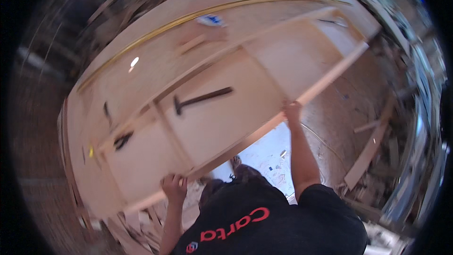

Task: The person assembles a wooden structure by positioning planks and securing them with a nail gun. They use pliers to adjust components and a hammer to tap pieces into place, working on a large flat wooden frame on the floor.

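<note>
Wooden frame [245, 142] lies along the desk's near edge, running from near the left corner to the right corner, crossbars splitting it into bays. Left hand [174, 187] is curled over the near rail toward its left end; right hand [293, 109] is closed on the same rail, further right. Both hold the frame, thumbs not clear; picture is blurred. Main risk: loose tools. Hammer [203, 98] lies unsecured in a middle bay, so if the near rail gets raised or tilted, it could slide and knock a crossbar or mark the panel. Dark pliers-like tool [123, 140], by the frame's far rail toward the desk's left edge, could get caught or pushed off the same way. Near rail sits right at the desk's near edge, overhang cannot be told; too hard a pull toward the body could tip the frame over that edge. Uneven pull between hands could skew it, swinging the far right end past the desk's right corner. Long yellow strip [198, 14] near the desk's far edge could get bumped if the frame is shoved away. Footing too: cable [322, 139] and wood scraps [370, 153] on the floor to the right, trip hazard if stepping that way.
</note>
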Tool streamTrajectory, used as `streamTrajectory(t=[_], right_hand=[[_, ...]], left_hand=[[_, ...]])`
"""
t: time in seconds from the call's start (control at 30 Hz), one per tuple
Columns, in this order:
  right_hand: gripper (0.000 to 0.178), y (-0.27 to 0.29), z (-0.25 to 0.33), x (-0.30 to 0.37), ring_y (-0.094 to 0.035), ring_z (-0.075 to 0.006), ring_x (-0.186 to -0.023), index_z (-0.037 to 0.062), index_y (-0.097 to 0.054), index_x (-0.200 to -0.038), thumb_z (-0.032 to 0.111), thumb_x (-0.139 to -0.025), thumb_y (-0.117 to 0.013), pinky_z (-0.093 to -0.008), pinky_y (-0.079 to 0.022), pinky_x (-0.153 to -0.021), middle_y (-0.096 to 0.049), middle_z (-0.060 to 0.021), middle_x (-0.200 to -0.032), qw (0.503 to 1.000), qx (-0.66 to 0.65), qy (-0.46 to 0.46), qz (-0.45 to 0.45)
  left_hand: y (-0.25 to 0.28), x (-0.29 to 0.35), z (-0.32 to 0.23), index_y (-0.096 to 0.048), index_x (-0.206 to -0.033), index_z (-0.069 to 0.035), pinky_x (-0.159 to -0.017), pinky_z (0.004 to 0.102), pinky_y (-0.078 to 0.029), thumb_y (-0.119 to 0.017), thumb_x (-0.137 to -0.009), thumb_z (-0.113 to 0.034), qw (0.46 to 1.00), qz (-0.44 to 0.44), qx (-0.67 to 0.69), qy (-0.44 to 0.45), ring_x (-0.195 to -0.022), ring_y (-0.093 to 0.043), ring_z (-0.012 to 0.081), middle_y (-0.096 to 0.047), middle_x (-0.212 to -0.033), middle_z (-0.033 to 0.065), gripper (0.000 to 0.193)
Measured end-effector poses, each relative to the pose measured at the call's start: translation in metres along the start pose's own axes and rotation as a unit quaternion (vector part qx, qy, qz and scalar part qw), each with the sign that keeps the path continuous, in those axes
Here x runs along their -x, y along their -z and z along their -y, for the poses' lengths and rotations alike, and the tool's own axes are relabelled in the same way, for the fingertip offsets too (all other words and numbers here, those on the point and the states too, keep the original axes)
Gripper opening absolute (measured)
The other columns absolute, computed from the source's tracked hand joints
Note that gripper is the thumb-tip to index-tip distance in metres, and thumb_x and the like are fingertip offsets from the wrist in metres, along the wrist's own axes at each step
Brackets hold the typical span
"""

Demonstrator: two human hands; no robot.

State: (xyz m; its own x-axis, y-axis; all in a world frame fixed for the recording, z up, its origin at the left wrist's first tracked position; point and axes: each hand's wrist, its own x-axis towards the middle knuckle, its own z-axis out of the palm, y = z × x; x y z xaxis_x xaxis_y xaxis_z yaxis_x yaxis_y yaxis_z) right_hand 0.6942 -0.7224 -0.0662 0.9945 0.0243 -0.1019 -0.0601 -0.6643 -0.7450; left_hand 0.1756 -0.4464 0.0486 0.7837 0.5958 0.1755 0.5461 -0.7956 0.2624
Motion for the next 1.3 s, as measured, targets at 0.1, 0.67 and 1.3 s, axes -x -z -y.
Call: streamTrajectory(t=[0.1,0.67,1.3], right_hand=[[0.053,0.007,0.005,0.007,-0.055,-0.0126,-0.051,0.0000,-0.058,-0.110,0.045,-0.090,-0.079,-0.0275,-0.045,-0.043,-0.056,-0.0014,-0.064,0.976,-0.187,-0.108,0.010],[0.075,0.051,0.027,0.034,-0.057,-0.0272,-0.098,0.0153,-0.058,-0.131,0.074,-0.085,-0.062,-0.0467,-0.046,-0.079,-0.056,-0.0071,-0.114,0.957,-0.125,-0.250,0.072],[0.060,-0.011,0.053,0.067,-0.073,-0.0359,-0.105,0.0001,-0.064,-0.126,0.026,-0.075,-0.081,-0.0425,-0.058,-0.090,-0.074,-0.0197,-0.111,0.985,0.083,-0.103,-0.110]], left_hand=[[-0.002,0.000,0.000,-0.071,-0.083,-0.014,-0.086,0.0438,-0.042,-0.083,-0.075,-0.022,1.000,-0.021,0.001,0.010,-0.087,-0.064,0.0245,-0.066,-0.087,0.0035,0.017],[0.010,0.078,-0.028,-0.060,-0.138,-0.013,-0.114,0.0639,-0.025,-0.085,-0.072,-0.052,0.981,-0.056,0.009,0.186,-0.136,-0.045,0.0342,-0.047,-0.143,0.0155,0.081],[0.005,0.091,0.082,-0.059,-0.136,-0.012,-0.120,0.0645,-0.013,-0.083,-0.077,-0.038,0.996,0.065,0.010,0.055,-0.129,-0.053,0.0268,-0.057,-0.136,0.0098,0.069]])
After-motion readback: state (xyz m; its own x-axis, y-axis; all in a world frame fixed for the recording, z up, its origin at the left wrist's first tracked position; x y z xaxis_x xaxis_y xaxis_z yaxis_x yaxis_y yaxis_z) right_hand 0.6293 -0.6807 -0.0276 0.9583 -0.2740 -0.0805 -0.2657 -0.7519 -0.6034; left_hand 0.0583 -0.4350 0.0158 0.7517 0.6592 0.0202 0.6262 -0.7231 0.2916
